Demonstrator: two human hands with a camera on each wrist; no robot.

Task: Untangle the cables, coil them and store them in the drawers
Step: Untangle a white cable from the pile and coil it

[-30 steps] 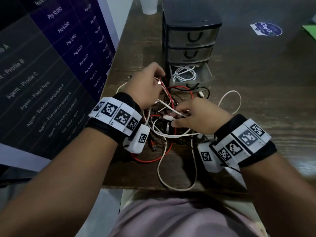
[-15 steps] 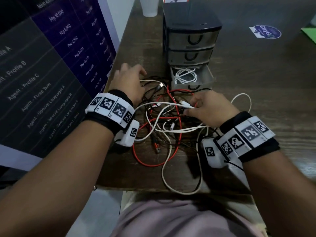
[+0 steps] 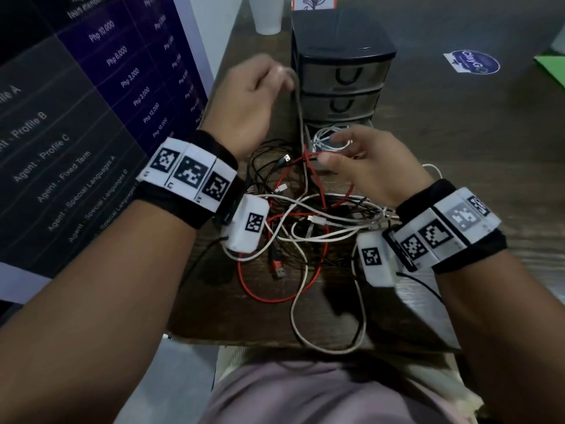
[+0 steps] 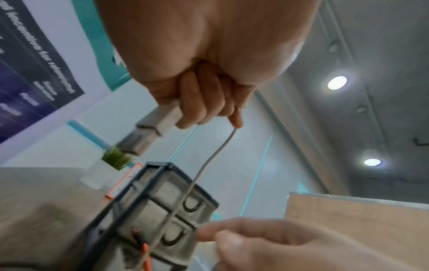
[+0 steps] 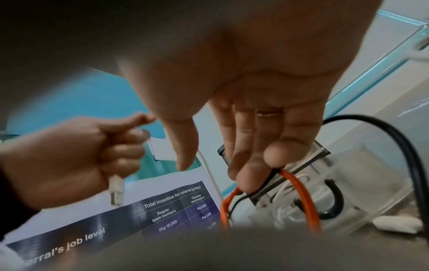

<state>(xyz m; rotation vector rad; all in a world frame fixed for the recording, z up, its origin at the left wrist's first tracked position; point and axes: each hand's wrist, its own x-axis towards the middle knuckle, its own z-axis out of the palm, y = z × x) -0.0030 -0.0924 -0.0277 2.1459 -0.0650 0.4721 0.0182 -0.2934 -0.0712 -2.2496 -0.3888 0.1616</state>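
Both hands are working above my tangle of cables [image 3: 305, 228] on the table [image 3: 458, 154]: my left hand [image 3: 247, 105] is gripping a white cable [image 3: 301, 117] near its plug, raised beside the drawer unit [image 3: 342, 71]; my right hand [image 3: 376, 166] is hooking loosely curled fingers under a red cable [image 5: 301, 190].

tangled cables [image 3: 305, 221] cover desk front | drawer unit [image 3: 341, 71] blocks behind | right desk [image 3: 458, 142] bare
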